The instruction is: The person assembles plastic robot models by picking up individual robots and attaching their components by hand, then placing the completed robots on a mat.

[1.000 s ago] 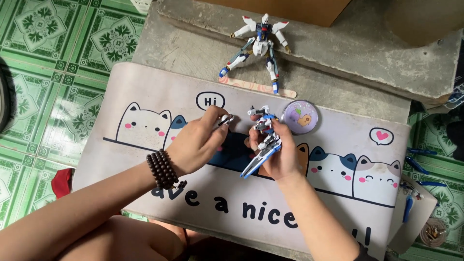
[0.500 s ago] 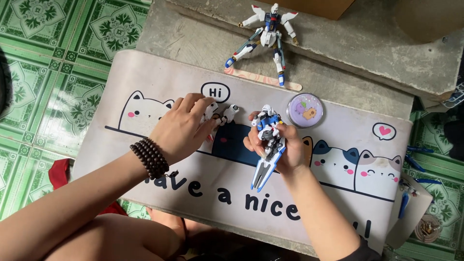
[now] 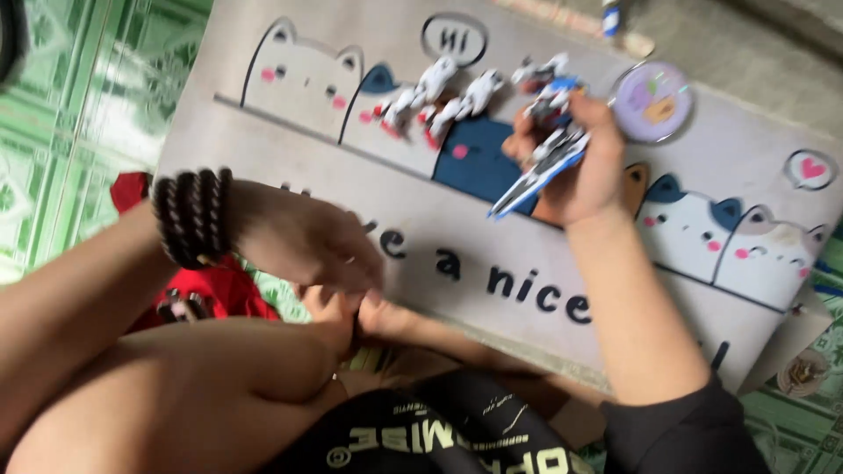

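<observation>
A round lilac tin [image 3: 652, 101] with small coloured pictures on its lid lies at one o'clock on the grey cat-print mat [image 3: 702, 167]. Just left of it, the right hand [image 3: 575, 162] is curled around a blue-and-white model robot part [image 3: 540, 167]. Two white model legs [image 3: 439, 96] lie loose on the mat at twelve o'clock. The left hand [image 3: 307, 241], with dark beads [image 3: 193, 215] at the wrist, is down at the mat's near edge; its grip is blurred beyond telling. Green patterned floor tiles [image 3: 79, 105] show at nine o'clock.
</observation>
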